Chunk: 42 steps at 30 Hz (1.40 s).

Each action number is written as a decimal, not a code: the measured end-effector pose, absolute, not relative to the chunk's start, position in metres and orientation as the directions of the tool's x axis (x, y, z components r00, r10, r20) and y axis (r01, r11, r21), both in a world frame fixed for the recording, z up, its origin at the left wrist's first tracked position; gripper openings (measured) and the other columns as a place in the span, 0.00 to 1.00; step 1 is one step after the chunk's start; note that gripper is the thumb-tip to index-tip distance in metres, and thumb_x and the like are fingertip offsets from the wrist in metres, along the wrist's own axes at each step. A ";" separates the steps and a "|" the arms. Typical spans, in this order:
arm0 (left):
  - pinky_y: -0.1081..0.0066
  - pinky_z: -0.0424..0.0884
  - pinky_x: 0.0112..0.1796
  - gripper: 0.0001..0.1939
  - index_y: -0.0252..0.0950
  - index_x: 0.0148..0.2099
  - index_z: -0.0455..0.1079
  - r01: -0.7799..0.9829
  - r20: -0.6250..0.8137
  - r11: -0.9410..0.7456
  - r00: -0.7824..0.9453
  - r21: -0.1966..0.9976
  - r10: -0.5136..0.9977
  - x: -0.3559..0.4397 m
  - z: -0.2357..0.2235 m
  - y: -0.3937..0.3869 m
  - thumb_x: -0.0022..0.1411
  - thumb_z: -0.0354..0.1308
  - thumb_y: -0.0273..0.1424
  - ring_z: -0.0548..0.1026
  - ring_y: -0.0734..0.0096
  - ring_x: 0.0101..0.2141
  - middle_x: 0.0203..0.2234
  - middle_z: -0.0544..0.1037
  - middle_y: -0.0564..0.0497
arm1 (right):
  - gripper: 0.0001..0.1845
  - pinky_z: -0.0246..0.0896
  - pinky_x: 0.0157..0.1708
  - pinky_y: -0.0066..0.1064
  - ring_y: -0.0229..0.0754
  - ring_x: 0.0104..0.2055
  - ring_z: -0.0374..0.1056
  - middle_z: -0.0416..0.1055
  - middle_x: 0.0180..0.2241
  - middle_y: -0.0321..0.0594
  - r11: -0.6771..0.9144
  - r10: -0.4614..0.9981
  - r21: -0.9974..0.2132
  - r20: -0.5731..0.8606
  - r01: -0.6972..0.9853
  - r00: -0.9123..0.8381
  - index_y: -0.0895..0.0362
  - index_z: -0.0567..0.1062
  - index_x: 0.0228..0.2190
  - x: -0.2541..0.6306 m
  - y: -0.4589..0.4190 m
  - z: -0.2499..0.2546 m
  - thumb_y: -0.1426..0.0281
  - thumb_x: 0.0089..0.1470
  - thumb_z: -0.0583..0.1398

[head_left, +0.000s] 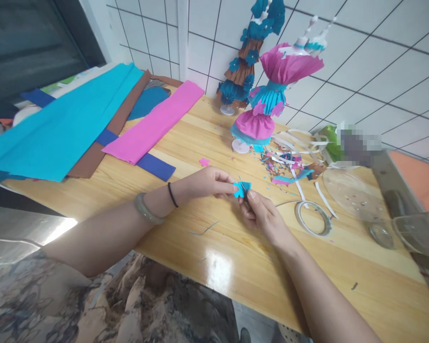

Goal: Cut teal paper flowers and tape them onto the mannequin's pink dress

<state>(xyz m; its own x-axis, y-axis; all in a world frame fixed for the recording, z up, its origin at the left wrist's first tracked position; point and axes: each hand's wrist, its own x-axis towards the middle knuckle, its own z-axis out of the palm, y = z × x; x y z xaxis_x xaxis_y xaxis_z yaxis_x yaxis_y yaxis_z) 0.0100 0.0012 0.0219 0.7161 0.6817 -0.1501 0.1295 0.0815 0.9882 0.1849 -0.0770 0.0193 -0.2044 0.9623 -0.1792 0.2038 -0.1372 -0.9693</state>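
Pass: near side of table (257, 269) | block right: tape roll (299, 220) | ahead: paper scraps (284, 166)

Head view, forward and down at hands (214, 183) (262, 212)

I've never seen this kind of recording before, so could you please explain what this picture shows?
There is no machine here: a person works with two bare hands, seen by a camera worn on the head, looking forward and down. The left hand pinches a small blue paper. The right hand is right at it; exactly what it grips is hard to tell. On the table lie a long pink strip, a large blue sheet, a pink flower, scraps and a tape roll.
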 end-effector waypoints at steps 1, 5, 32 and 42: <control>0.76 0.61 0.29 0.10 0.30 0.31 0.73 0.137 -0.142 0.061 0.721 0.989 0.678 0.010 0.021 0.002 0.54 0.59 0.33 0.66 0.80 0.25 0.23 0.73 0.53 | 0.25 0.40 0.15 0.25 0.30 0.16 0.44 0.48 0.16 0.27 -0.129 0.963 -0.969 -0.174 0.211 -0.208 0.57 0.64 0.27 0.185 -0.077 0.019 0.47 0.56 0.51; 0.76 0.58 0.27 0.10 0.30 0.29 0.71 0.116 -0.120 0.053 0.714 0.992 0.690 0.011 0.015 0.002 0.52 0.60 0.34 0.64 0.81 0.23 0.20 0.69 0.56 | 0.24 0.40 0.16 0.26 0.31 0.17 0.44 0.48 0.17 0.27 -0.106 0.962 -0.969 -0.156 0.223 -0.224 0.57 0.64 0.28 0.186 -0.077 0.018 0.48 0.57 0.50; 0.77 0.60 0.27 0.10 0.30 0.30 0.71 0.129 -0.116 0.034 0.703 0.991 0.701 0.014 0.013 0.000 0.53 0.59 0.34 0.65 0.80 0.24 0.21 0.72 0.53 | 0.25 0.37 0.14 0.26 0.31 0.15 0.42 0.46 0.16 0.26 -0.168 0.960 -0.975 -0.196 0.149 -0.199 0.56 0.64 0.26 0.182 -0.076 0.015 0.46 0.55 0.51; 0.76 0.60 0.28 0.09 0.30 0.29 0.70 0.125 -0.120 0.043 0.709 0.991 0.695 0.014 0.012 0.000 0.53 0.59 0.33 0.65 0.80 0.24 0.21 0.71 0.54 | 0.24 0.37 0.15 0.26 0.31 0.15 0.42 0.46 0.16 0.26 -0.172 0.957 -0.977 -0.196 0.126 -0.214 0.57 0.64 0.27 0.184 -0.076 0.012 0.47 0.56 0.51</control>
